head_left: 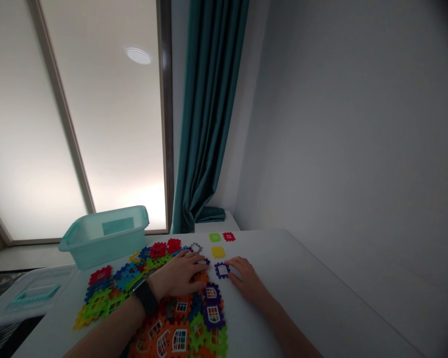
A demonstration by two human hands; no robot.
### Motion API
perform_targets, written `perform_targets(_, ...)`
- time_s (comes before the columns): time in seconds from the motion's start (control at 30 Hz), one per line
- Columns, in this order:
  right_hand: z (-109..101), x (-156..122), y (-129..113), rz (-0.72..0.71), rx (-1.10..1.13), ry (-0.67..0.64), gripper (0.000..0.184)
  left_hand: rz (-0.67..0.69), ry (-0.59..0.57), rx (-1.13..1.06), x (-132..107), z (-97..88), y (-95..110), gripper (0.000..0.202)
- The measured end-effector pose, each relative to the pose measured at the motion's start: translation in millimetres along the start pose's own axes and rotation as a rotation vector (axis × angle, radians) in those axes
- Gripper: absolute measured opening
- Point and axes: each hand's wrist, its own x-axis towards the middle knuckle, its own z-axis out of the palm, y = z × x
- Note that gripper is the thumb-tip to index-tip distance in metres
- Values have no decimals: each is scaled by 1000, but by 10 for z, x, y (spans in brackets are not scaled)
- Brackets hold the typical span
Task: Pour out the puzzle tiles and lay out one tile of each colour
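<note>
Left hand (pixel 177 275) palm down, fingers extended, right hand (pixel 247 281) palm down, fingers lightly curled, both open

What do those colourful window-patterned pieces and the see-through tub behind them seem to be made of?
The interlocking window-pattern tiles look like moulded plastic: bright, solid colours, a slight sheen, crisp notched edges. The pale turquoise tub looks like translucent plastic, since light passes through its walls. Which plastic, the look cannot settle.

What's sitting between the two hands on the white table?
The head view shows a purple plastic square puzzle tile with a white window, lying between the left hand and the right hand.
</note>
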Motion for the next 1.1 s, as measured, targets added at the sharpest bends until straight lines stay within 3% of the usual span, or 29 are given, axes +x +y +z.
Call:
perform_targets(0.13,9,34,-133,-55,-8,0,30,-54,55,-19,-227,-107,-106,42)
perform_targets(0.37,49,298,-405,-160,-78,-100,29,-161,131,-44,-541,-75,-269,34)
perform_targets(0.7,38,646,-521,-211,-131,-248,23,-231,208,-54,-702,-69,-341,31)
perform_targets(1.1,115,697,-530,-178,-123,-211,14,-254,275,-127,-802,-51,-335,30)
